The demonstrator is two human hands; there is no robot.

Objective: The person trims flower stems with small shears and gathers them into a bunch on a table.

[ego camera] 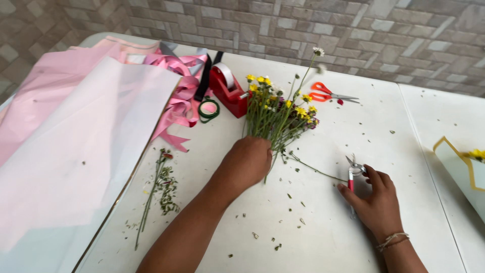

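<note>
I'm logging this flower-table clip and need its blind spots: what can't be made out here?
Head view only:
- Stem ends of the flower bunch: hidden under the left hand.
- Pruner handles: covered by the right hand.
- Yellow-edged wrap with a yellow flower: cut off by the right edge.
- Pink sheets: run past the left edge.

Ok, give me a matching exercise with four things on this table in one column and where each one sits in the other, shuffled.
Things:
1. flower bunch
2. pruning shears
3. orange scissors
4. tape dispenser

Places:
A. far side of the table, right of the flowers
B. under the right hand
C. beside the pink ribbon
D. gripped in the left hand

Pairs: 1-D, 2-B, 3-A, 4-C
</note>
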